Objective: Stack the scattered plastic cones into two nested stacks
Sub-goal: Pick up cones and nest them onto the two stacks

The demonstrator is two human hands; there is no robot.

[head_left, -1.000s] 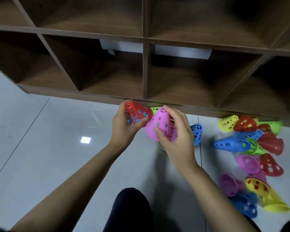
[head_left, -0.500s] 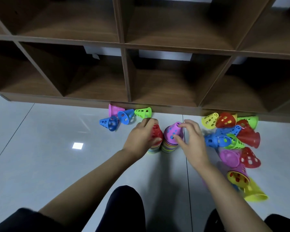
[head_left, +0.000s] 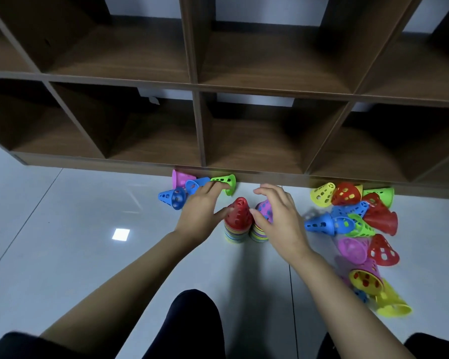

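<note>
Two nested stacks stand side by side on the floor. The left stack has a red cone on top, and the right stack has a magenta one. My left hand is open, with its thumb beside the red cone and its fingertips over a loose green cone. My right hand is open with fingers spread, and it covers part of the magenta top. Loose pink and blue cones lie at the left. A mixed pile of cones lies at the right.
A dark wooden cubby shelf runs along the back, with its base right behind the cones. The floor is glossy grey tile. My dark-clad knees fill the bottom edge.
Both hands set the red and magenta cones down onto the two stacks and let go. My left hand has stretched back toward the green cone, and my right hand has opened.
</note>
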